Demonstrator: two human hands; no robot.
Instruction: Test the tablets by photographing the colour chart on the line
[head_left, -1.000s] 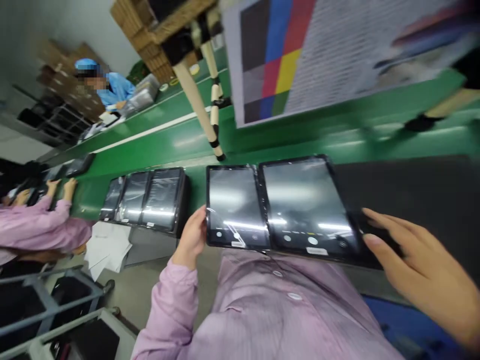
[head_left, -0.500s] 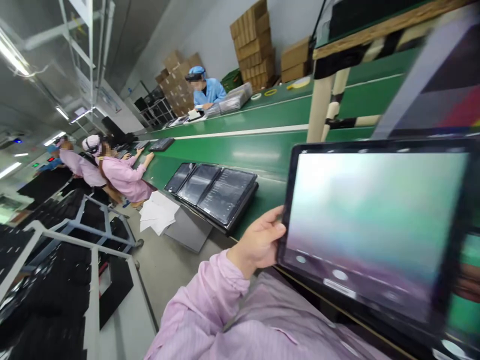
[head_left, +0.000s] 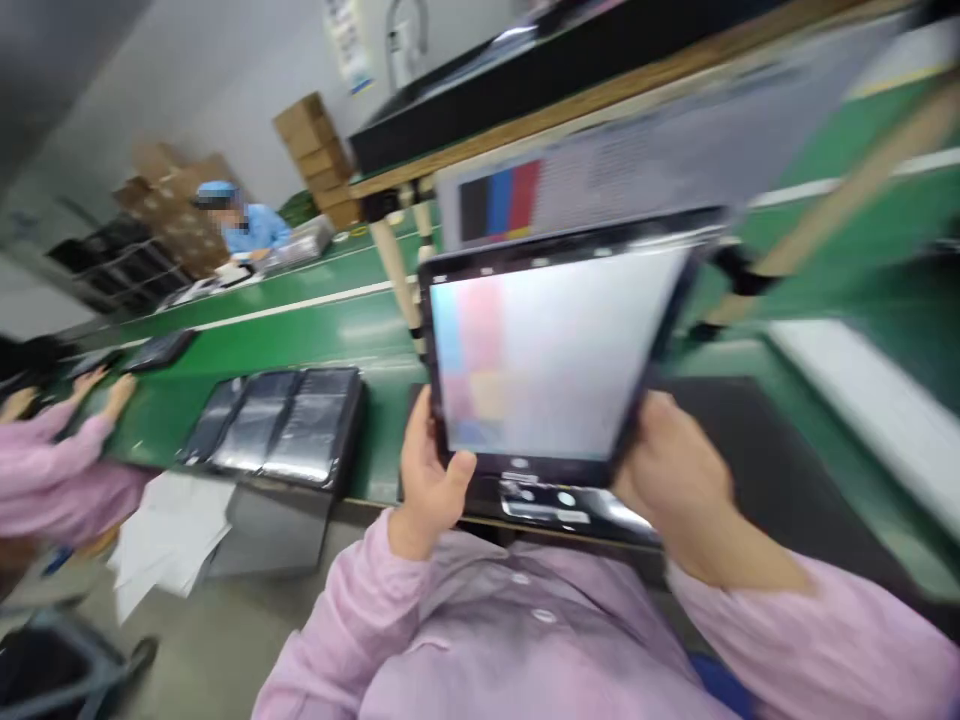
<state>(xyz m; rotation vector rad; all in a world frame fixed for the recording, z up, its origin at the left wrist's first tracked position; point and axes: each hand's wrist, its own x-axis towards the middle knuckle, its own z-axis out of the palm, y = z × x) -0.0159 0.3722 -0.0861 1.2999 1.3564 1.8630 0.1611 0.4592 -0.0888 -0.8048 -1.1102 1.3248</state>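
I hold a black tablet (head_left: 551, 355) up in front of me with both hands. Its lit screen shows a blurred image of coloured patches. My left hand (head_left: 427, 475) grips the lower left edge, thumb on the bezel. My right hand (head_left: 671, 475) wraps round the lower right corner. The tablet faces a colour test chart (head_left: 637, 165) that stands behind it on the green line. Another tablet (head_left: 570, 505) lies flat on the table edge just under the raised one, its screen lit.
A row of dark tablets (head_left: 274, 425) lies on the green conveyor (head_left: 300, 330) to my left. White sheets (head_left: 169, 535) hang below. A person in pink (head_left: 52, 470) works at far left, one in blue (head_left: 247, 230) further back. A black mat (head_left: 780, 470) is on the right.
The view swung left and back. A tablet came off the table and is now raised towards the chart, with my right hand joined to my left on it.
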